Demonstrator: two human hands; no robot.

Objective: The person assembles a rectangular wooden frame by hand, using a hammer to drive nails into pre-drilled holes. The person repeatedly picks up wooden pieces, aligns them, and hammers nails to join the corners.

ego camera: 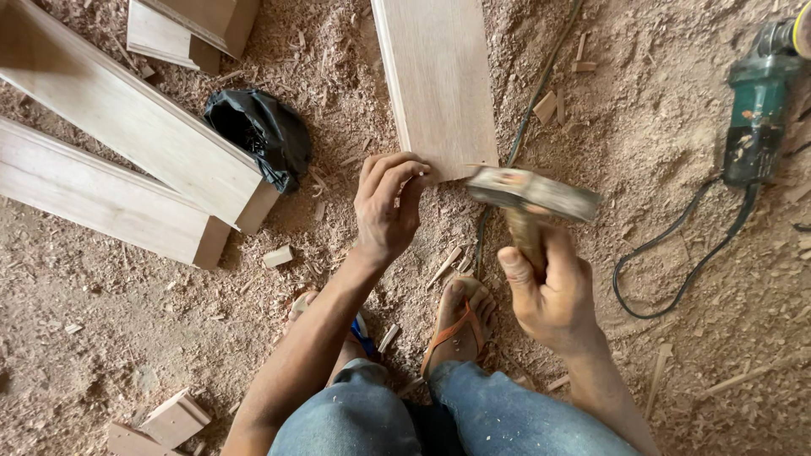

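We crouch on the sawdust floor (127, 338): left hand (387, 207) pinches something small, perhaps a nail, at the plank (439, 76)'s near end; right hand (549, 291) grips the raised hammer (532, 192). Nailing looks barely begun.

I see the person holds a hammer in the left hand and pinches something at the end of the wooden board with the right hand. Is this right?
Not quite: the hands are swapped. In the head view, the right hand holds the hammer, and the left hand pinches something, too small to identify, at the end of the wooden board.
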